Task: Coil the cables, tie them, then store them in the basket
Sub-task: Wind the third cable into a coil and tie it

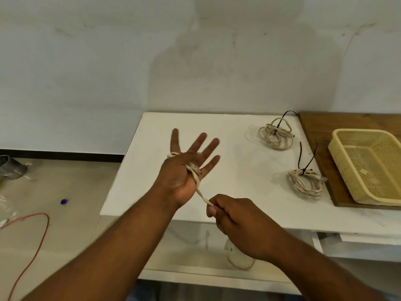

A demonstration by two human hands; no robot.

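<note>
Left hand (pixel 184 168) up at frame centre, four fingers spread straight, thumb folded across the palm over the cable (pixel 198 187) looped round it. Cable runs down-right to the right hand (pixel 234 216), which pinches it between thumb and curled fingers, over the table's (pixel 227 127) near edge. Two tied coils lie on the table at right: upper coil (pixel 275 135) and lower coil (pixel 306 185), each with a black tie. Basket (pixel 338 153) sits on a wood board (pixel 314 127) at the right edge, apart from both coils. Orange wire (pixel 32 246) on the floor, lower left.
</note>
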